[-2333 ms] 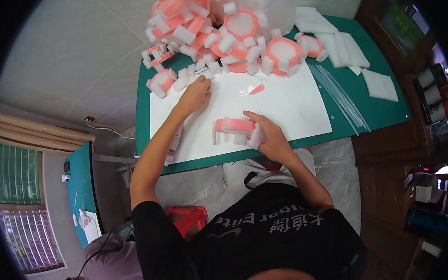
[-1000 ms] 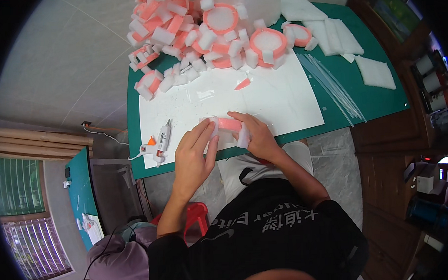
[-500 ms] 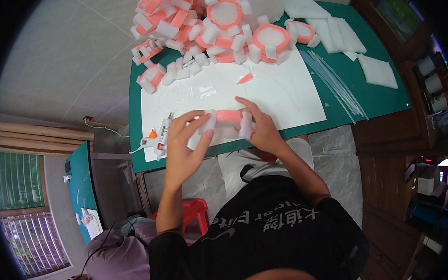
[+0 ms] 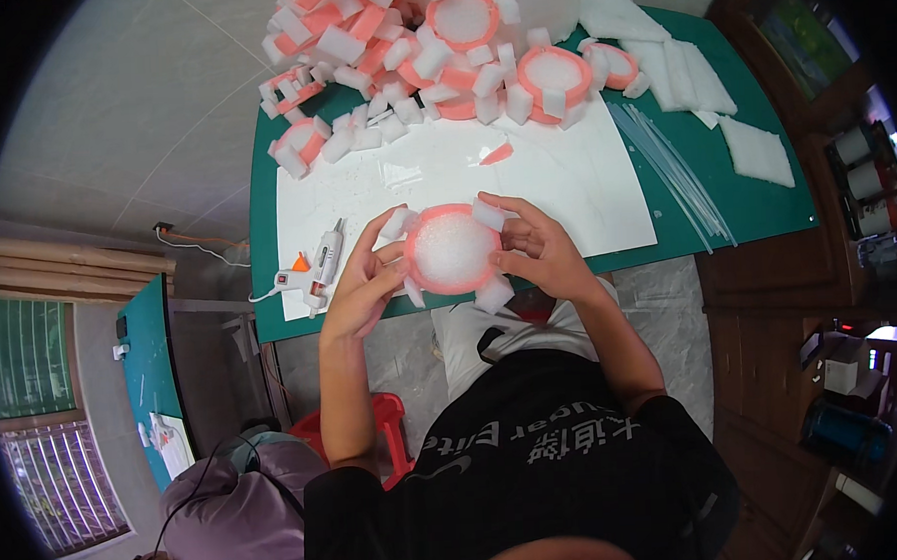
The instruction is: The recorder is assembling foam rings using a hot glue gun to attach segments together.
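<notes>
Between my hands, over the table's near edge, is a round foam piece (image 4: 455,250) with a white disc face, a pink rim and white foam blocks around it. My left hand (image 4: 367,284) closes on its left rim, thumb in front. On the opposite side my right hand (image 4: 537,251) grips the rim, index finger by the upper right block. The round face is turned up toward me. A white glue gun (image 4: 318,271) with an orange part lies left of my left hand. Beyond my hands a small pink scrap (image 4: 497,155) rests on the white sheet (image 4: 404,177).
A heap of similar pink and white foam pieces (image 4: 358,44) fills the table's far side. Clear glue sticks (image 4: 664,170) and white foam sheets (image 4: 675,70) lie at the right on the green tabletop (image 4: 781,205). Another person (image 4: 239,519) and a red stool (image 4: 385,433) are at lower left.
The foam piece has been tilted from edge-on to face up. My left fingers, spread before, now close on its rim; my right hand has shifted slightly along it.
</notes>
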`<state>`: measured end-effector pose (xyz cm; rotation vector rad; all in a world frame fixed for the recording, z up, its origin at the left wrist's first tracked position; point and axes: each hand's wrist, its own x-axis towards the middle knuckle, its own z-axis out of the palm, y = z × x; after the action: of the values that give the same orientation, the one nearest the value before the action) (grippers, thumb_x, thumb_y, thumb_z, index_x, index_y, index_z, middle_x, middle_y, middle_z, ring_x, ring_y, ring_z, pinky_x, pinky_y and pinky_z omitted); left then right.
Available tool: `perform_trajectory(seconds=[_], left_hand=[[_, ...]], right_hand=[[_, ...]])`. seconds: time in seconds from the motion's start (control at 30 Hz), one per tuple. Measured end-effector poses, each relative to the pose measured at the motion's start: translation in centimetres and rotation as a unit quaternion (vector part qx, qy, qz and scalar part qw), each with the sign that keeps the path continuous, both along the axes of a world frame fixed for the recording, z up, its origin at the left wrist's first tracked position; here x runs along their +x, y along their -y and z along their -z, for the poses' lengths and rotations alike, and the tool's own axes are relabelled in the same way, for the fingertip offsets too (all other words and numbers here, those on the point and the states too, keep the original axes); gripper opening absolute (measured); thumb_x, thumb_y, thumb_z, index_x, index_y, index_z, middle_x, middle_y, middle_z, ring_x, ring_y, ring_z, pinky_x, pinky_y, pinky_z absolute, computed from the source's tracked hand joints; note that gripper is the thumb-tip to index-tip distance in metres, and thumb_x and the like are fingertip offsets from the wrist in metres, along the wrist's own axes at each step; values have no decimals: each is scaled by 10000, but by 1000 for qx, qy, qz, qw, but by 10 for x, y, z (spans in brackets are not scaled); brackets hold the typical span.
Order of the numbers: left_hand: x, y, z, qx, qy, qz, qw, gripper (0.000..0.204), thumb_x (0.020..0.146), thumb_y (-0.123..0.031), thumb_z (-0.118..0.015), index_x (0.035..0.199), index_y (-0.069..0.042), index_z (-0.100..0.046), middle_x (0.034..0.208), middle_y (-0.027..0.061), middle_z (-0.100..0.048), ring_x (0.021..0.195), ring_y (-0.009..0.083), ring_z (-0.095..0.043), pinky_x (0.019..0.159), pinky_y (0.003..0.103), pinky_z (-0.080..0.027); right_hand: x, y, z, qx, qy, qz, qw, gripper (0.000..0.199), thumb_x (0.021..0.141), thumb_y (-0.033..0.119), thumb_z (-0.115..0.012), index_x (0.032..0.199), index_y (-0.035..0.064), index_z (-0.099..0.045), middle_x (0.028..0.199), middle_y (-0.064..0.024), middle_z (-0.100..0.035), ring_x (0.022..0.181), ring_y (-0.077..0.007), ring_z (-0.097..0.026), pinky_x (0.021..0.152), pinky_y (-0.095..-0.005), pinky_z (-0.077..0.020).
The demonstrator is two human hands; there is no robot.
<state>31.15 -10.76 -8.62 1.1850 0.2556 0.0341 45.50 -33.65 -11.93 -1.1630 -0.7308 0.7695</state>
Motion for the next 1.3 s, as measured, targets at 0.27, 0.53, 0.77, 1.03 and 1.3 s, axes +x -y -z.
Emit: perform_trajectory(seconds=[0.27,0.53,0.77,1.03,1.3], left_hand=[[4,-2,16,4,-6,-29,1000,656,888,-1,-643,1474,-26,-351,1240,144,-648,1065,149,-637,865,273,-515],[3,-26,12,-136,56,-174,974,654,920,-87,-615,1491,-31,-302,1441,146,-470,1281,259,-522,1049,435,-462],[41,-116,-36,14,174,-223,959,477,957,-181,-595,1384,-49,-428,1349,112,-528,1226,252,-557,992,449,-510],[58,-275,-66,67,158,-355,919,343,953,-174,-593,1265,-81,-484,1098,93,-629,866,230,-677,757,399,-579],[87,-356,-6,96,18,-396,913,347,926,-277,-592,1217,-93,-557,1073,85,-636,919,217,-626,797,334,-528]], right_hand=[[0,1,8,-14,3,-31,999,763,909,75,-648,1564,115,-259,1084,-76,-631,976,-128,-588,886,-277,-474],[17,14,28,28,76,113,990,676,955,146,-629,1525,43,-282,1160,-121,-663,990,-140,-611,847,-269,-484],[13,15,42,-92,191,248,945,372,905,55,-643,1266,-9,-578,869,-82,-666,759,-131,-621,703,-263,-501],[10,15,40,-111,247,250,929,301,881,35,-648,1180,-3,-639,813,-95,-653,711,-139,-607,672,-261,-491],[10,13,43,-118,248,259,926,279,878,36,-650,1153,-12,-650,798,-93,-646,701,-139,-600,665,-262,-486]])
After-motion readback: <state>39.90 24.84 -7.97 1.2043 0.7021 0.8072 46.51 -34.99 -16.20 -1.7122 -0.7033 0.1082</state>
